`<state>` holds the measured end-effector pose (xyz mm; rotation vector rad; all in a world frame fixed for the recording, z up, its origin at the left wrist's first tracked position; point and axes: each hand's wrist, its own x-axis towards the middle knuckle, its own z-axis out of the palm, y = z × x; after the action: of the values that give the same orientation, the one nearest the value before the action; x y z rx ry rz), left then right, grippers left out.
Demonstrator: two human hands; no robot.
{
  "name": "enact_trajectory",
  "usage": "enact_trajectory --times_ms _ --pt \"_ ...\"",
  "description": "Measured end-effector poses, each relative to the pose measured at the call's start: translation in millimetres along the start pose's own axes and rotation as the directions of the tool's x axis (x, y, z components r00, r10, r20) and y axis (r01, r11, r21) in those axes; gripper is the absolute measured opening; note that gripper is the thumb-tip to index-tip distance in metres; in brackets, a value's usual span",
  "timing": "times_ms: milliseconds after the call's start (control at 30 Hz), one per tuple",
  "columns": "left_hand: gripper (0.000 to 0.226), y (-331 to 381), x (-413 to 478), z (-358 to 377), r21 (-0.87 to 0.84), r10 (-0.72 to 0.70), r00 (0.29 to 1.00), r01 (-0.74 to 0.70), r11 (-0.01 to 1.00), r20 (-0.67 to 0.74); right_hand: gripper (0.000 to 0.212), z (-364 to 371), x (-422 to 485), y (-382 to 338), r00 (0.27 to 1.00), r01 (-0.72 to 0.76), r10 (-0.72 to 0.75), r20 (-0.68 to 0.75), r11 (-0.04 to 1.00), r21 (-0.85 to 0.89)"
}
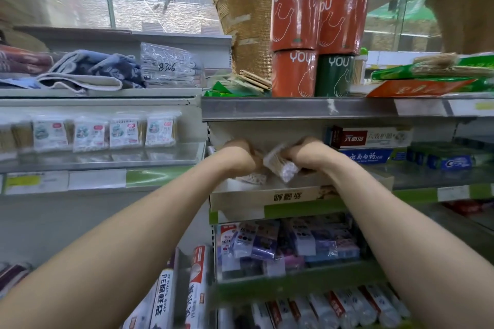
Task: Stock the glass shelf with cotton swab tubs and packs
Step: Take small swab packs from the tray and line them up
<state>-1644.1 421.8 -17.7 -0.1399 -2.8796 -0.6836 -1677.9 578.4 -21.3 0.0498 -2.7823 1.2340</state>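
Shop aisle, glass shelf [422, 173], right hand [304, 153] pinching swab pack [280, 167], left hand [238, 153] grip unclear

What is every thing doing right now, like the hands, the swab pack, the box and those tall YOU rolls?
left hand: over the box beside the pack, fingers hidden, grip unclear
right hand: curled round the swab pack
swab pack: tilted, held above the box
cardboard box: open on top, print upside down
second pack: lying in the box
YOU rolls: upright, stacked two high
towels: lying rumpled
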Motion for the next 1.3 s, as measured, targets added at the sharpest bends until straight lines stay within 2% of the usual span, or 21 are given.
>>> enact_trajectory --times_ms 100,167,267,367,433,467,533,600,700,767,833,900,1000,1100,1233,1300 --pt "0.029 -6.5 -6.6 -9.5 -0.136 -0.034 0.999 0.032 0.99 -0.01 0.034 -3.2 -9.3 -6.0 0.999 -0.001 0.01 -0.047 0.981 0.193" --pt "0.023 -9.5 -11.9 -16.5 -0.231 -0.043 0.999 0.037 0.972 -0.02 0.032 -1.7 -22.4 -15.3 0.999 0.014 -0.002 -0.038 0.946 0.325" --pt "0.016 -12.3 -28.4 -25.9 -0.369 -0.033 0.999 0.016 0.929 -0.042 0.03 12.4 -44.9 -32.0 1.0 0.025 -0.025 -0.009 0.831 0.555" --pt "0.018 -23.7 -49.2 -34.8 -0.474 -0.044 0.996 0.003 0.88 -0.077 0.028 34.9 -65.8 -46.3 0.999 0.024 -0.048 0.016 0.728 0.685" --pt "0.014 -36.5 -63.5 -40.3 -0.559 -0.068 0.993 0.0 0.829 -0.101 0.014 49.7 -81.8 -58.3 0.996 0.029 -0.081 0.034 0.666 0.745" --pt "0.013 -43.8 -70.7 -42.5 -0.607 -0.089 0.989 -0.002 0.795 -0.12 0.009 57.3 -91.7 -64.9 0.994 0.036 -0.099 0.037 0.642 0.766" --pt "0.019 -60.9 -84.8 -44.4 -0.691 -0.139 0.974 -0.022 0.723 -0.177 0.018 74.6 -107.3 -75.4 0.99 0.051 -0.136 0.038 0.597 0.801" --pt "0.025 -79.6 -100.0 -43.8 -0.762 -0.192 0.955 -0.05 0.645 -0.226 0.016 93.5 -122.3 -83.2 0.985 0.044 -0.162 0.055 0.551 0.833" --pt "0.016 -106.2 -124.3 -43.3 -0.845 -0.286 0.919 -0.085 0.528 -0.272 0.01 121.6 -141.0 -89.1 0.983 -0.022 -0.143 0.111 0.514 0.857" --pt "0.006 -120.7 -139.4 -42.6 -0.889 -0.353 0.897 -0.086 0.449 -0.265 0.013 140.6 -150.3 -91.1 0.981 -0.057 -0.126 0.145 0.532 0.845" --pt "0.007 -134.0 -153.0 -39.8 -0.932 -0.423 0.876 -0.074 0.355 -0.231 0.013 159.2 -160.3 -93.3 0.979 -0.069 -0.129 0.159 0.524 0.849" --pt "0.009 -148.4 -165.4 -33.9 -0.955 -0.474 0.858 -0.06 0.291 -0.199 0.012 178.1 -169.4 -95.0 0.975 -0.069 -0.154 0.16 0.476 0.877" --pt "0.015 -169.4 -183.8 -21.0 -0.964 -0.524 0.834 -0.033 0.263 -0.171 0.014 202.7 -184.6 -96.7 0.971 -0.068 -0.186 0.149 0.383 0.921" --pt "0.021 -184.0 -200.5 -12.2 -0.969 -0.577 0.806 0.018 0.246 -0.131 0.015 223.2 -194.0 -94.7 0.974 -0.047 -0.185 0.129 0.392 0.919" --pt "0.032 -186.5 -219.1 -14.2 -0.999 -0.51 0.86 0.026 0.029 0.008 0.022 242.5 -199.4 -95.0 0.98 -0.003 -0.173 0.095 0.467 0.884" --pt "0.034 -185.6 -224.0 -16.0 -0.998 -0.463 0.886 0.005 0.055 -0.021 0.02 249.8 -202.7 -96.6 0.982 0.017 -0.171 0.08 0.503 0.864"
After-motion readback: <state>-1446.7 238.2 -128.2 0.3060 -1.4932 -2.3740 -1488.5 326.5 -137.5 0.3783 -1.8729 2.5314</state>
